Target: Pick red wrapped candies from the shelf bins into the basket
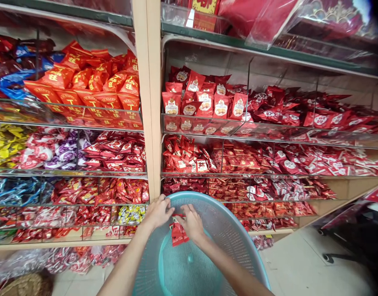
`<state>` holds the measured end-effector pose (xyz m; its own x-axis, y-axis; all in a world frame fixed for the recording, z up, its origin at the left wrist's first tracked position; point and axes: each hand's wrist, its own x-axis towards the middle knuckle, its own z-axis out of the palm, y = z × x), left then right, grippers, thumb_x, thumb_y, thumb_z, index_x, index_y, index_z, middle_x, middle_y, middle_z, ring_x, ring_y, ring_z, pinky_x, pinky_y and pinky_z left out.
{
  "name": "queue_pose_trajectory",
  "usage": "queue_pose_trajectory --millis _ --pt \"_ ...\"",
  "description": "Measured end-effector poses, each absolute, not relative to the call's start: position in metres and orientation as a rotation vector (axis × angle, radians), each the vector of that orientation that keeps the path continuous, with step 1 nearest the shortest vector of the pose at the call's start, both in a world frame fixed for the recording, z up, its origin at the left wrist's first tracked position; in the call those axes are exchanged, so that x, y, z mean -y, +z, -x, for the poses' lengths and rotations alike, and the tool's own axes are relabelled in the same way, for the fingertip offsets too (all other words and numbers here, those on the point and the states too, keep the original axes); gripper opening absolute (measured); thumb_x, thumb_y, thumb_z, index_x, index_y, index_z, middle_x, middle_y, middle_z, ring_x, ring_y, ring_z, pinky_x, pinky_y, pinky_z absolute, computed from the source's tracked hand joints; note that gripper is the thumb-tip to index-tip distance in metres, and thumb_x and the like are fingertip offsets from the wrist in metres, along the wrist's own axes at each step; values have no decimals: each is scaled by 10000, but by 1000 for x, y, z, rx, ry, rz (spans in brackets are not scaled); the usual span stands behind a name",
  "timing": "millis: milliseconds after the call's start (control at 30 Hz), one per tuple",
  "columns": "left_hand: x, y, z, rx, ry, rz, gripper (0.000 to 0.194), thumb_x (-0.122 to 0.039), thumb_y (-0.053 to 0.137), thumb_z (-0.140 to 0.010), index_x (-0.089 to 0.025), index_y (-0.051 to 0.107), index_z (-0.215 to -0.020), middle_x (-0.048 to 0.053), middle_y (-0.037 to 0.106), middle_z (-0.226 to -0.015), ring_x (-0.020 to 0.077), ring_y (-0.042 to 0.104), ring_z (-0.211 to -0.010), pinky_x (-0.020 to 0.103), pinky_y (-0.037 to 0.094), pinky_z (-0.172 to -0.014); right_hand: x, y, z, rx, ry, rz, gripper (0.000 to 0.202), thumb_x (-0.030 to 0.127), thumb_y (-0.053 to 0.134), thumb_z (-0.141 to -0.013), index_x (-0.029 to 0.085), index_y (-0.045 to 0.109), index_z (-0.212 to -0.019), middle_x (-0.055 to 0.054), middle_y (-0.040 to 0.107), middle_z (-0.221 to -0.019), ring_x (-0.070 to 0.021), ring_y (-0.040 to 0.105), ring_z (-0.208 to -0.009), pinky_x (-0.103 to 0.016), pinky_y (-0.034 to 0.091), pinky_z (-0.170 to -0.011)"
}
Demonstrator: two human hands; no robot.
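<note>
A large blue-green plastic basket (244,230) with perforated walls stands in front of me, below the shelves. At its far left rim is my left hand (158,211), its fingers curled over the edge. My right hand (192,224) reaches inside the basket, closed on small red candy packets (179,235) with white labels and dark lettering. Part of these packets is hidden behind my fingers, so I cannot tell how many there are. Below them the basket's turquoise bottom (189,275) shows.
Shelves with clear dividers hold many wrapped sweets, including orange-red packets (96,82), red cookie packets (204,102) and red candies (185,158). A wooden post (150,102) separates the two sides. Bagged candies (74,259) lie low at left; chair wheels (327,258) stand on the tiled floor at right.
</note>
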<state>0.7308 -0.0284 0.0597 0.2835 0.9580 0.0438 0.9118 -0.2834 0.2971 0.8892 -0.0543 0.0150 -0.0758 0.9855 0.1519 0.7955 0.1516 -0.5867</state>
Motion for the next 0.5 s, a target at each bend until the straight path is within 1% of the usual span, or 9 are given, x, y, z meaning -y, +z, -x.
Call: queue_pose_trajectory --millis 133,200,267,400,467,500 --pt "29 59 -730 -1758 298 -2322 254 -433 426 -806 -214 552 -830 45 523 -935 186 555 -867 275 410 -695 51 84 -889 1847 342 1400 207 356 433 -858 226 553 -965 -43 565 -904 -170 547 -828 -267 391 -739" --pt "28 58 -730 -1764 284 -2319 269 -447 414 -808 -215 549 -825 45 523 -922 189 561 -854 280 409 -685 41 122 -891 1777 224 1303 214 353 404 -873 211 547 -947 -38 560 -856 -161 530 -812 -265 385 -761" --pt "28 57 -729 -1758 283 -2327 285 -460 396 -814 -217 543 -818 42 522 -905 187 564 -833 280 407 -666 25 153 -892 1737 98 1265 232 358 403 -873 196 537 -972 -47 563 -858 -171 516 -834 -283 376 -792" --pt "28 57 -729 -1743 299 -2319 281 -455 392 -818 -216 540 -818 43 521 -926 181 564 -829 274 407 -652 -8 184 -888 1822 -43 1384 383 468 509 -794 185 513 -1051 -88 577 -975 -235 484 -937 -362 354 -825" --pt "28 57 -729 -1745 296 -2304 276 -451 400 -815 -215 543 -821 44 521 -939 178 563 -830 270 407 -655 -17 188 -882 1899 -33 1461 447 490 568 -744 185 501 -1064 -96 591 -963 -258 477 -952 -383 355 -809" --pt "28 57 -729 -1749 295 -2301 277 -452 402 -815 -214 543 -819 45 521 -939 177 563 -828 270 406 -655 -20 188 -879 1928 -21 1488 454 476 592 -729 184 497 -1064 -95 598 -940 -262 475 -955 -385 356 -803"
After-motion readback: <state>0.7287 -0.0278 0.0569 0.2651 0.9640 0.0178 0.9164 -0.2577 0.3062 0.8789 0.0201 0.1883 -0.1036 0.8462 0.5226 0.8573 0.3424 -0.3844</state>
